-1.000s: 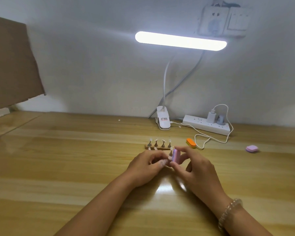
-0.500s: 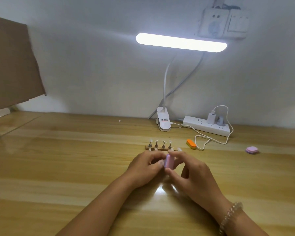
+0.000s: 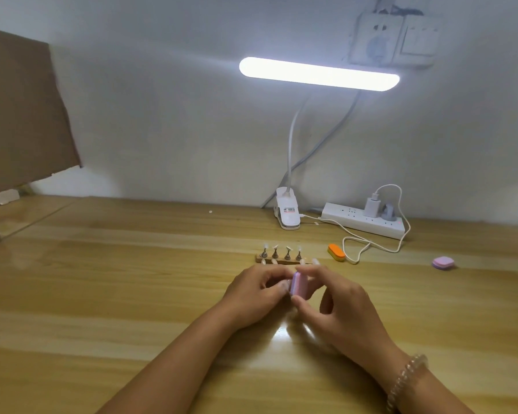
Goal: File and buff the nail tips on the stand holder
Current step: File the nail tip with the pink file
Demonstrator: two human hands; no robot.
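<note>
So from where I'm standing, the person is working one nail tip against a pink buffer block (image 3: 296, 283), just in front of the wooden stand holder (image 3: 277, 260), which is sitting mid-surface with a row of nail tips (image 3: 287, 249) poking up on their little pegs.

My two cents on doing this bit well: short, light strokes in one direction, keeping the block flat to the tip's edge instead of rocking it. Those tips look tiny and thin, so I'm guessing too much pressure is going to bend or flick one away. Bracing both wrists low on the surface (image 3: 102, 294) should help too.

The right hand (image 3: 338, 309) is pinching the block between thumb underneath and forefinger on top, with the other fingers hanging loose and a bit spread. The left hand (image 3: 251, 294) is curling its fingers in, fingertips drawn together right against the block's left face. I'm assuming it's holding a tip there, but honestly I can't tell, since the fingers are hiding whatever's between them.

An orange buffer block (image 3: 336, 252) is lying just right of the stand, and another pinkish block (image 3: 443, 262) is sitting well off to the right.
</note>
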